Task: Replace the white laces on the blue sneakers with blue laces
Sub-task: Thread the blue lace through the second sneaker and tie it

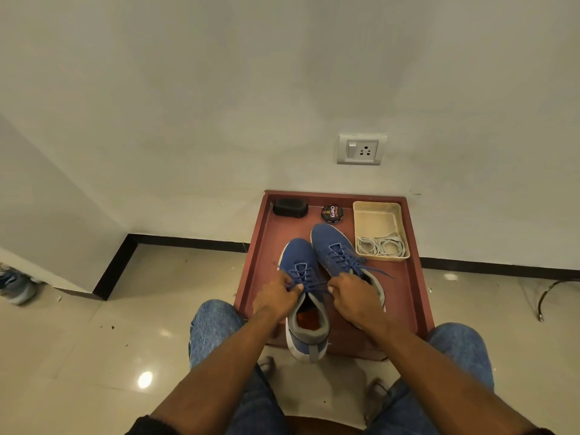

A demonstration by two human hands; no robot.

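Note:
Two blue sneakers stand side by side on a reddish low table (263,246). The left sneaker (298,262) and the right sneaker (329,243) both carry blue laces (303,276). My left hand (276,296) pinches one end of the left sneaker's blue lace near the top eyelets. My right hand (354,296) pinches the other end, and it covers part of the right sneaker's heel. The right sneaker's lace ends (373,270) trail loose to the right. White laces (381,246) lie coiled in a cream tray (376,215).
A black brush (290,208) and a round shoe polish tin (332,214) sit at the table's back edge. A wall with a socket (361,149) stands right behind. My knees in jeans flank the table's near edge. Another shoe (15,287) lies far left on the tiled floor.

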